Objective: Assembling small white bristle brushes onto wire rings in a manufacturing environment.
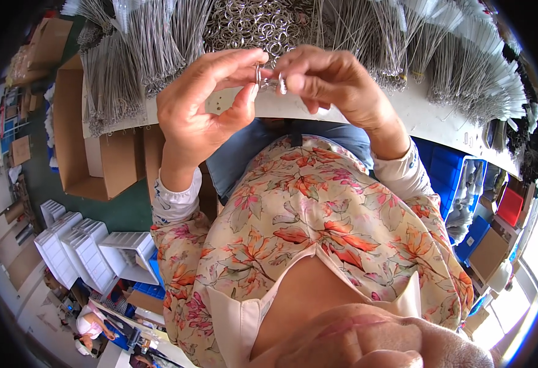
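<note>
A: Entry, head view. What are the hands doing?

B: The left hand (204, 104) and the right hand (333, 83) are meeting above the white table (428, 119). Both are pinching a small metal ring (269, 78) between thumb and fingertips; the remaining fingers are curling loosely, not spreading.

A: Where is the ring sitting?

B: It is hanging between the two hands, held off the table, just in front of a pile of loose metal rings (250, 24).

A: Surroundings?

B: Bundles of thin metal wires (152, 43) are lying across the table on either side of the pile. Cardboard boxes (88, 141) are standing at the left, white plastic trays (88, 248) below them, blue bins (450, 175) at the right.
</note>
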Demonstrator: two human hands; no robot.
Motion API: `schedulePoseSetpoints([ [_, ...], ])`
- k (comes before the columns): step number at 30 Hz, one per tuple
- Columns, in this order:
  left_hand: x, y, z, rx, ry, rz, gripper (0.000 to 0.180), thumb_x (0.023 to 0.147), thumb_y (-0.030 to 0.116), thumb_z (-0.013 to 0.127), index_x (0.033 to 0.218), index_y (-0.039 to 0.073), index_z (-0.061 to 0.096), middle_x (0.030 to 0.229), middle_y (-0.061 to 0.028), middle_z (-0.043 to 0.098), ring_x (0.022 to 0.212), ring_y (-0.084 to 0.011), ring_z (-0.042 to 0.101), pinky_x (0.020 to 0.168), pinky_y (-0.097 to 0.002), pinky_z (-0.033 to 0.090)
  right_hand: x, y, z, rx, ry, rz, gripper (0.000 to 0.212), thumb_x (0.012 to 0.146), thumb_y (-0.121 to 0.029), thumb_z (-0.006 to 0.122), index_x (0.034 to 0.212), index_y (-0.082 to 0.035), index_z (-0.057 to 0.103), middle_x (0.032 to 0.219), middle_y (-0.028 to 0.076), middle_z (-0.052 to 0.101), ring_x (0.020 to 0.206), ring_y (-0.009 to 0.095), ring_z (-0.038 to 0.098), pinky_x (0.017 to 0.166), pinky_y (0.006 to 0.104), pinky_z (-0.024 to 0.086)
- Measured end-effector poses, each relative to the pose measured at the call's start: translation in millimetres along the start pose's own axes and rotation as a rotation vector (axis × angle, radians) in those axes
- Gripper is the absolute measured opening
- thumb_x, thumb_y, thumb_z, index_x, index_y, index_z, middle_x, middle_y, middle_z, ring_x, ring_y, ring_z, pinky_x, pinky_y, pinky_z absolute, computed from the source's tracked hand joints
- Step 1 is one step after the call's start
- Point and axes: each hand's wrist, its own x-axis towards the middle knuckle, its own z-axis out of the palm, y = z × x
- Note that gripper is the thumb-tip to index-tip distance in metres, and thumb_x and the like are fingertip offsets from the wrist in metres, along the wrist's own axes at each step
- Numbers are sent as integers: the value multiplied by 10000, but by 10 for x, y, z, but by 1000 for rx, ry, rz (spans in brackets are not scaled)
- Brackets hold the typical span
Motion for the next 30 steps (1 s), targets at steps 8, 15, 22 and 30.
schedulePoseSetpoints([
  [8,118,61,56,183,175,227,291,719,-59,656,1008,-36,631,927,-133,663,765,-180,669,661,-249,545,47,-350,209,135,212,-109,196,833,-215,664,875,-24,669,692,-14,596,557,38,483,505,186,399],
  [15,206,71,17,188,120,262,271,730,-59,637,1000,-41,630,922,-130,663,765,-185,664,670,-253,554,86,-309,174,66,216,-93,134,843,-156,644,885,-29,633,640,-24,551,521,27,479,437,165,326],
  [22,476,315,-97,153,-167,139,265,778,-95,566,1042,-98,592,998,-179,629,869,-191,629,747,-263,519,43,-329,59,-9,179,-215,117,808,-78,671,898,-19,627,712,-4,589,553,30,509,446,164,359],
  [30,507,231,-292,-177,-269,-275,156,853,88,595,949,-34,605,811,-50,599,647,-82,516,580,-200,430,24,-377,85,133,131,-132,164,836,-145,657,922,-6,641,684,2,600,561,31,529,466,167,384],
])
